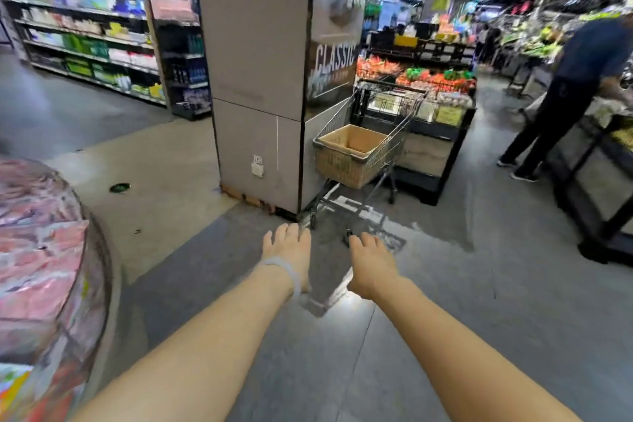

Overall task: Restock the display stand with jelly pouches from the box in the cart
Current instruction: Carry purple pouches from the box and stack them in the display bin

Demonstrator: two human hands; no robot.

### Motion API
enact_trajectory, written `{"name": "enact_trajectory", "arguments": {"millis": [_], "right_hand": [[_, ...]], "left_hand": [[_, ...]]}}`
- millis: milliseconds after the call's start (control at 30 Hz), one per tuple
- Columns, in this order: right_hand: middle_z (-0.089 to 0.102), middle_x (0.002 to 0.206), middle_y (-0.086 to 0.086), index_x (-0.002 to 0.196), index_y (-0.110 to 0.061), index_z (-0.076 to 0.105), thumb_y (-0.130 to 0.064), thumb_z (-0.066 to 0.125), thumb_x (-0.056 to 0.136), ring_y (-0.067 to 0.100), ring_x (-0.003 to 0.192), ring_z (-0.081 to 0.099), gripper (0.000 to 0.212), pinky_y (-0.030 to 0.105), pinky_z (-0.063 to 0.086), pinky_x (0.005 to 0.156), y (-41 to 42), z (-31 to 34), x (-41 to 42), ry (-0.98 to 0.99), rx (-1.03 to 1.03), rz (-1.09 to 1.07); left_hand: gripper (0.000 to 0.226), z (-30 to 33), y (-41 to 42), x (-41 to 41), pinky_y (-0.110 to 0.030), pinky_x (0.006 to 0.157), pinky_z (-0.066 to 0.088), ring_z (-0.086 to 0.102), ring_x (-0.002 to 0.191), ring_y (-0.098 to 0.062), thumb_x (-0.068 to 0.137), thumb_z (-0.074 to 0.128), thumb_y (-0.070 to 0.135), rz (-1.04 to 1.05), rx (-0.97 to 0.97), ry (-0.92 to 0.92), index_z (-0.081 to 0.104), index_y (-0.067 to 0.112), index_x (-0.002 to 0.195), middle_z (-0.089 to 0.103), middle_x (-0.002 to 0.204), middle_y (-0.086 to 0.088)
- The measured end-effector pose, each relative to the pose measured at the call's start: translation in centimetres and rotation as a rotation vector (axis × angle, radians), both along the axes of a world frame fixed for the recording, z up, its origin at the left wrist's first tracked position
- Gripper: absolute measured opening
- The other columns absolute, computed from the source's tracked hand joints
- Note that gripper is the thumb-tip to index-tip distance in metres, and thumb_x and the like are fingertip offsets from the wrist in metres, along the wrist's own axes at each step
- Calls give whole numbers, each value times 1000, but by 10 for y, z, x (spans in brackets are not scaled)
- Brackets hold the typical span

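A wire shopping cart (394,144) stands ahead beside a grey pillar, carrying an open cardboard box (342,161). The box's contents are hidden from this angle. Both my arms stretch forward toward the cart, well short of it. My left hand (289,250), with a pale bracelet at the wrist, and my right hand (371,262) hang over the floor with relaxed fingers, holding nothing. At the far left a round display stand (96,284) with a clear rim holds several pink jelly pouches (37,243).
The grey pillar (257,79) rises just left of the cart. A dark produce stand (435,134) sits behind the cart. A person in a blue top (575,89) bends over a counter at the right. Shelves line the back left; grey floor lies between me and the cart.
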State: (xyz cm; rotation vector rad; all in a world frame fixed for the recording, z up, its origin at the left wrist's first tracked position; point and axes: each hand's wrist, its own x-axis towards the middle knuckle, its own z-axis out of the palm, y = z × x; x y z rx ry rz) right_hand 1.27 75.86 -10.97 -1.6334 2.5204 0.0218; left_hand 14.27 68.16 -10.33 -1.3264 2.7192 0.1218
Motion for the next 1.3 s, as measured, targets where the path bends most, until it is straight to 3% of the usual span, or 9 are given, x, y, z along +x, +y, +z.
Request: {"name": "enact_trajectory", "arguments": {"millis": [100,333,467,600,900,1167,1300], "right_hand": [[36,137,12,130,-9,36,-15,61,85,34,134,27,52,41,34,105,-52,6,-37,1,-31,-19],[30,145,11,136,-11,33,-12,59,86,34,140,20,57,43,30,110,-159,-6,-119,-1,-9,-31],[35,139,13,132,-9,36,-8,53,86,34,133,27,49,43,33,107,-236,-13,-185,14,-25,-19],[33,141,12,133,-10,36,-15,64,83,34,135,26,57,44,32,108,-318,-12,-259,6,2,-8],[33,143,10,138,-13,32,-20,66,83,33,139,24,65,43,30,111,-490,-21,-374,11,24,44],[37,138,11,136,-12,34,-22,66,80,32,133,31,65,41,35,106,-649,-60,-470,-18,86,-45],[43,130,10,131,-13,39,-21,65,80,31,124,40,58,39,40,98,-729,-59,-526,-25,60,-121]], "left_hand": [[102,9,-59,-37,-45,119,13,10,144,-29,74,73,47,-6,-6,0,12,14,149,14,153,-9],[99,-7,-170,-128,-44,118,15,12,143,-29,74,74,44,-56,25,-34,15,13,147,16,152,-9],[99,-15,-245,-194,-45,119,14,9,144,-30,77,72,42,-68,12,-39,11,14,149,12,154,-10],[99,-14,-326,-262,-47,119,14,7,145,-31,75,74,43,-46,37,-57,12,15,148,10,155,-11],[92,-11,-497,-377,-46,118,17,15,143,-30,72,76,42,-8,30,-21,24,15,142,20,151,-10],[94,-50,-672,-474,-44,117,19,16,142,-30,73,75,41,-84,52,-66,20,15,145,19,152,-10],[92,-45,-764,-528,-41,111,28,29,135,-28,68,78,42,-144,35,-24,27,17,141,33,143,-7]]}}
